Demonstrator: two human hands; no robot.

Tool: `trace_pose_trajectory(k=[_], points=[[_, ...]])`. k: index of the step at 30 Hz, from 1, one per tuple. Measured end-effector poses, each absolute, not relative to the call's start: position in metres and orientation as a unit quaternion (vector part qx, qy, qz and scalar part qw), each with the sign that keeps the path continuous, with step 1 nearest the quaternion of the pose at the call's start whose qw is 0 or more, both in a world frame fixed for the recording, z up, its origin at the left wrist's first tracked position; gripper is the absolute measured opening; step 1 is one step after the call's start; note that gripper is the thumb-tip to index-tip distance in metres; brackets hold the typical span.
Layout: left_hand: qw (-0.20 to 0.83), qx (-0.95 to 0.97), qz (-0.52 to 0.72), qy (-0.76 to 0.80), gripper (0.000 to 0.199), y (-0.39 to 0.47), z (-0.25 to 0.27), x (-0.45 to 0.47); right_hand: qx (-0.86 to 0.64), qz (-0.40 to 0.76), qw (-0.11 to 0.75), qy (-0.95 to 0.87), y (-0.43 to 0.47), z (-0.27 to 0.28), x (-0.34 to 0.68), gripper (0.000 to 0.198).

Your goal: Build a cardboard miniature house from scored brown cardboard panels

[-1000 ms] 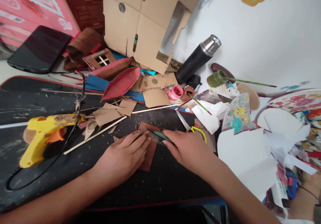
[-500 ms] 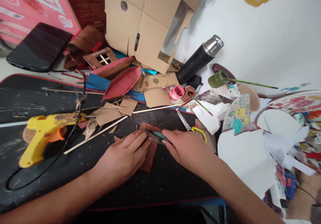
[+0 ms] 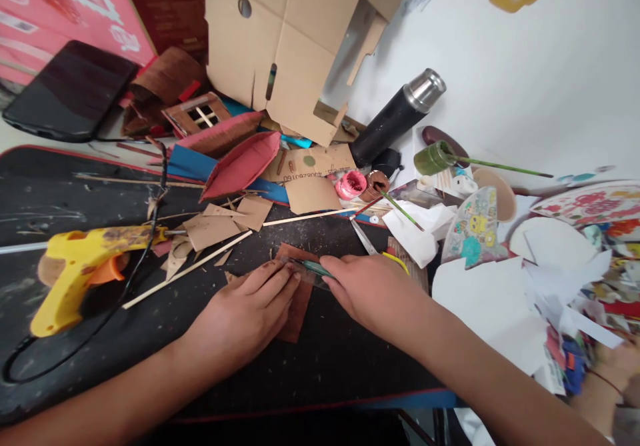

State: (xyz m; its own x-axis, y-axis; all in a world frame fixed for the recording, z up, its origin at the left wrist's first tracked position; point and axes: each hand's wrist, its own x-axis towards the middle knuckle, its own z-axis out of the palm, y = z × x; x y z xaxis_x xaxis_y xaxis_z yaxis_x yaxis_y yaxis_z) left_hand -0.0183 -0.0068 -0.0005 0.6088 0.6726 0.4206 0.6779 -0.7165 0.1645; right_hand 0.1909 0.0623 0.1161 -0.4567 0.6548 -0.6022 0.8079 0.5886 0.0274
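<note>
My left hand (image 3: 245,316) lies with its fingers stretched over a reddish-brown piece of cardboard (image 3: 295,323), pressing it to the black tabletop. In my right hand (image 3: 377,293) is a slim green-handled cutter (image 3: 316,268), its dark tip close to my left fingertips. A clear plastic strip (image 3: 320,281) lies partly under both hands; its full shape is hidden. Just beyond my right hand, scissors (image 3: 364,238) with yellow handles are partly covered.
A yellow glue gun (image 3: 80,273) with its cord lies left, near cardboard scraps (image 3: 213,229) and a thin wooden stick (image 3: 187,271). Open paint pots, including a pink one (image 3: 351,185), and a black flask (image 3: 395,119) stand behind. White paper (image 3: 493,306) and another person's arm (image 3: 607,383) are right.
The view has shifted slightly, so things on the left sit a little further left. Both hands keep nearly the same place on the brown cardboard, the cutter still in my right hand.
</note>
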Motion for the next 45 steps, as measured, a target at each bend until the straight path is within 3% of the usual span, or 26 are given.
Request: trace_pose_trajectory(k=[11, 25, 30, 45], points=[[0.005, -0.897, -0.223, -0.382, 0.04, -0.008, -0.001, -0.018, 0.408, -0.112, 0.278, 0.862, 0.069, 0.115, 0.187, 0.016], [0.006, -0.901, -0.204, -0.383, 0.04, -0.007, -0.001, -0.02, 0.396, -0.091, 0.325, 0.854, 0.061, 0.123, 0.189, 0.027], [0.012, -0.903, -0.184, -0.388, 0.042, -0.009, -0.002, -0.021, 0.408, -0.11, 0.348, 0.837, 0.061, 0.125, 0.192, 0.021], [-0.005, -0.894, -0.223, -0.389, 0.038, -0.007, 0.0, -0.017, 0.437, -0.094, 0.285, 0.848, 0.051, 0.132, 0.195, 0.016]])
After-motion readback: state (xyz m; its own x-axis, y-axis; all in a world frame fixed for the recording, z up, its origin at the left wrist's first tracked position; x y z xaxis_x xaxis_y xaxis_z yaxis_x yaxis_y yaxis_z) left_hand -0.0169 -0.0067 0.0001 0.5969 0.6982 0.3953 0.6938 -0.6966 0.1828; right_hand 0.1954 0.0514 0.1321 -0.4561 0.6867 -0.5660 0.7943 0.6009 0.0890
